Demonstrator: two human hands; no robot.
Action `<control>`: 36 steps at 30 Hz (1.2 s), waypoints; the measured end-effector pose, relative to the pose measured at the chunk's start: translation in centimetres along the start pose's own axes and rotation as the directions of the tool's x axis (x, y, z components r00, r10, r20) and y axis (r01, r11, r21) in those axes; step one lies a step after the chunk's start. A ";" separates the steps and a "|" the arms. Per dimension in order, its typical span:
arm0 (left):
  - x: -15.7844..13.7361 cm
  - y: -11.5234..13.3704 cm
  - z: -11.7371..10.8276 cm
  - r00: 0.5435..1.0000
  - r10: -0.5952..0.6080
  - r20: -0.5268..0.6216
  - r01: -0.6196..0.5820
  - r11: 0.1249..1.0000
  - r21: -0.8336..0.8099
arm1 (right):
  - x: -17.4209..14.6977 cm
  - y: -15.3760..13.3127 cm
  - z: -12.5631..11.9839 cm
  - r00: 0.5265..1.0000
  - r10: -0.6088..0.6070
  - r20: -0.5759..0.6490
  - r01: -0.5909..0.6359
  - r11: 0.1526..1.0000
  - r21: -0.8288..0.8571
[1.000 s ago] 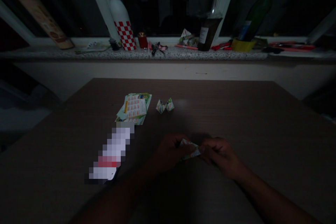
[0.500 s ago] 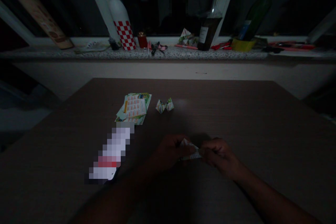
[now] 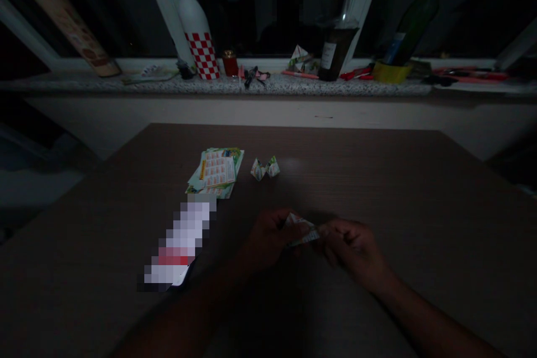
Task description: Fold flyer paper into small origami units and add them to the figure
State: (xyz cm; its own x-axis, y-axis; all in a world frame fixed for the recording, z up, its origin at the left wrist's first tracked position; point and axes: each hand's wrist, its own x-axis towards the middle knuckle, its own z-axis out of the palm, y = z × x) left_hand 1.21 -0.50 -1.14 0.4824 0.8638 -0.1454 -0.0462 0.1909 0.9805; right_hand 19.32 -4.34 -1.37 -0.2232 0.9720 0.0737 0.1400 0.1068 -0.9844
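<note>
The folded paper [image 3: 309,236] is located on the near side of the paper figure [image 3: 265,169], slightly right, pinched by the left hand [image 3: 266,238]. Its long axis points toward the right hand [image 3: 352,249], whose fingers are bunched at its tip; their grip cannot be confirmed.

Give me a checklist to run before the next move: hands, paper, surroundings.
1. Left hand holding the folded paper: ok.
2. Right hand pinching the paper's tip: cannot tell; fingertips are right beside it.
3. Bow-shaped paper apart from both hands: ok, beyond them on the table.
4. Card stack squared up: not ok, edges askew.
5. Light on the hands: not ok, dim.
</note>
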 end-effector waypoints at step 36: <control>-0.2 1.2 -0.5 0.888 0.349 -0.299 -0.049 0.718 0.694 | 1.1 0.8 -1.6 0.885 -0.283 -0.369 0.129 0.912 -0.388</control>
State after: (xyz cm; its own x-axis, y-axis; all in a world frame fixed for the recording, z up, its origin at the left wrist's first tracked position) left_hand 0.65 -0.23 -0.05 0.1509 0.9731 0.1739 0.5502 -0.2288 0.8031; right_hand 20.74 -2.85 -1.83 0.1192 0.9076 0.4026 0.4735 0.3044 -0.8265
